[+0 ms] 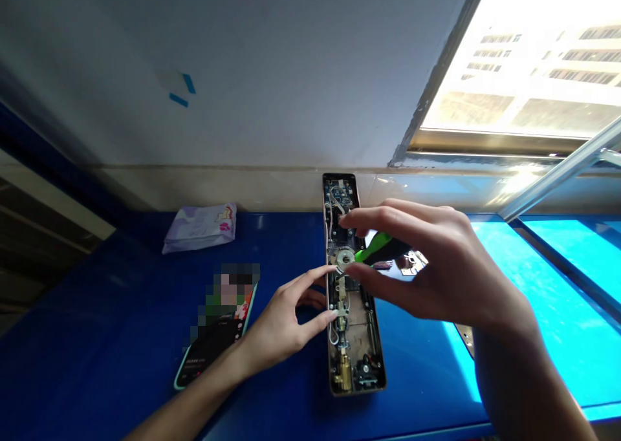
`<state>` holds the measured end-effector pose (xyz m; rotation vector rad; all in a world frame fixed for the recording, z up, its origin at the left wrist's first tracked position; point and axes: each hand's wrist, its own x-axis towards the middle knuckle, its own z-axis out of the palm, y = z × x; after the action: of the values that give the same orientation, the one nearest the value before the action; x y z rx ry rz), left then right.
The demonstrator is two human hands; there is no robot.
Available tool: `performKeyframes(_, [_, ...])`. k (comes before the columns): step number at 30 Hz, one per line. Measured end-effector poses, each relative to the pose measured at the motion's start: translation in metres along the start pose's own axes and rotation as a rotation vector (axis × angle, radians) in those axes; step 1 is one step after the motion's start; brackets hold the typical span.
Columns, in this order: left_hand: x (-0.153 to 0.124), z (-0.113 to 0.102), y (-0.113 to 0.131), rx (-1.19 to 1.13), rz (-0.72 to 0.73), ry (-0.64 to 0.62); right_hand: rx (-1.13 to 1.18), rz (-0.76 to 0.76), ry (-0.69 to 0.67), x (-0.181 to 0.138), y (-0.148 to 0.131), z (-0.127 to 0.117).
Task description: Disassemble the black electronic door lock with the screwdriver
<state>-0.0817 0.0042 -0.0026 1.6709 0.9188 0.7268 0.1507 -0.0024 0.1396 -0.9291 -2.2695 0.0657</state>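
Toward the front edge of the bench, our left hand, fingertips apart, touches the open casing, likely stiff, fragile inside: we'd grip its sides. Our right hand clasps a green tool.

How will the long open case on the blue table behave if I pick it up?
The case will probably stay stiff, as it looks rigid-sided. Its near end may feel heavier, given the brass-coloured part there. The exposed white wires could snag.
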Motion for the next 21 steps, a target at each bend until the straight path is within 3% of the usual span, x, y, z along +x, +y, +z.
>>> performKeyframes(8, [0.0015, -0.0014, 0.0033, 0.006, 0.0, -0.013, 0.109, 0.001, -0.026, -0.001, 0.0001, -0.0019])
performKeyframes(14, [0.0008, -0.0014, -0.0007, 0.05, 0.007, 0.009, 0.026, 0.004, 0.012, 0.0016, 0.0026, -0.0011])
performKeyframes(21, [0.0005, -0.0027, 0.0022, 0.057, -0.005, -0.018, 0.096, -0.011, 0.007, -0.0003, 0.0014, -0.0017])
